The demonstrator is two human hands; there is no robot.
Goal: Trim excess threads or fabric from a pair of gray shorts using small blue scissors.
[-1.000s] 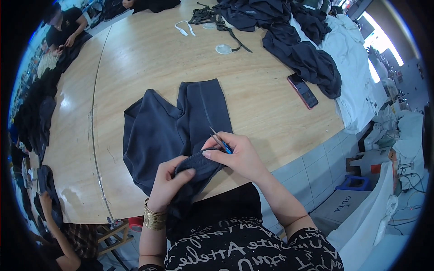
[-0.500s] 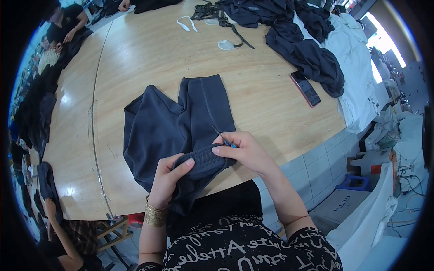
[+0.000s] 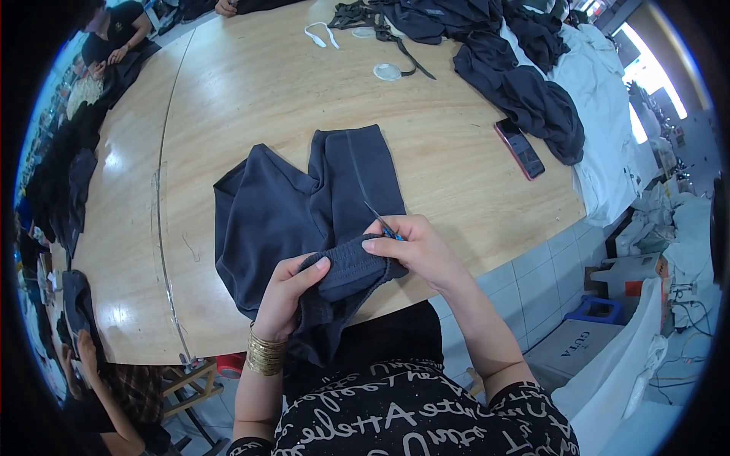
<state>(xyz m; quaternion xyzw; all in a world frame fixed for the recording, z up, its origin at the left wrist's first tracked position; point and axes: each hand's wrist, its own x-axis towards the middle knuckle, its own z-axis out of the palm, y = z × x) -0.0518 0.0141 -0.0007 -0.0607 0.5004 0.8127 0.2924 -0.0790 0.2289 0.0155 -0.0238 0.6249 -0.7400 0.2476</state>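
A pair of dark grey shorts (image 3: 266, 220) lies on the wooden table with its legs pointing away from me. The gathered elastic waistband (image 3: 351, 267) is lifted at the near edge, and cloth below it hangs over the edge. My left hand (image 3: 285, 292) is closed on the waistband's left end, thumb on top. My right hand (image 3: 417, 247) pinches its right end the same way. Tucked in that same hand are small thread snips (image 3: 388, 227) with blue on the handle, their dark blades pointing up and away over the shorts. My lower right fingers are hidden by cloth.
Right of the shorts lies a phone (image 3: 520, 150), near piled dark garments (image 3: 517, 99) and white cloth (image 3: 597, 91). A round pale disc (image 3: 387, 71) and white cord (image 3: 322, 35) lie farther off. Co-workers handle dark cloth at far left (image 3: 114, 45) and lower left (image 3: 86, 353).
The waistband has tilted and shifted slightly between my hands, both still gripping it. The snips' blades stand out farther from my right hand. The whole view has shifted a little.
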